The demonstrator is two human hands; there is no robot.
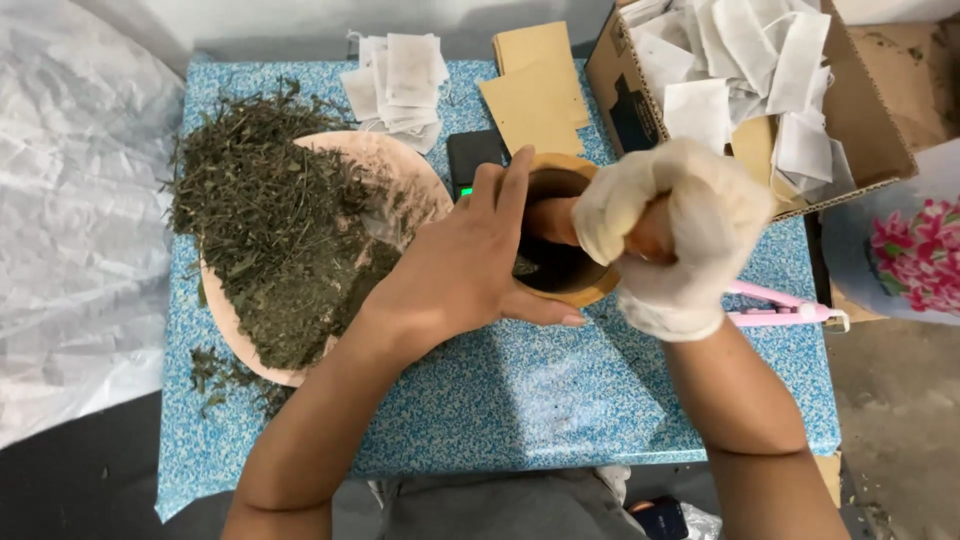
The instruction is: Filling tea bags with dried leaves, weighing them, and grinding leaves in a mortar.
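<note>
Head view: bare left hand (455, 270) wraps the round wooden mortar (560, 235) at table centre; gloved right hand (668, 232) fists tight on a wooden pestle (560, 218) inside it. Grinding underway; dried green herbs (270, 225) lie left.

You are at a small home workshop for packing herbal tea, set up on a low blue speckled counter (500, 400) over a bare floor. A round tray (400, 165) heaped with dried green leaves (270, 220), a wooden mortar (560, 260), a stack of empty white tea bags (400, 80), brown paper envelopes (535, 85) and a cardboard box (870, 110) full of more bags show it.
</note>
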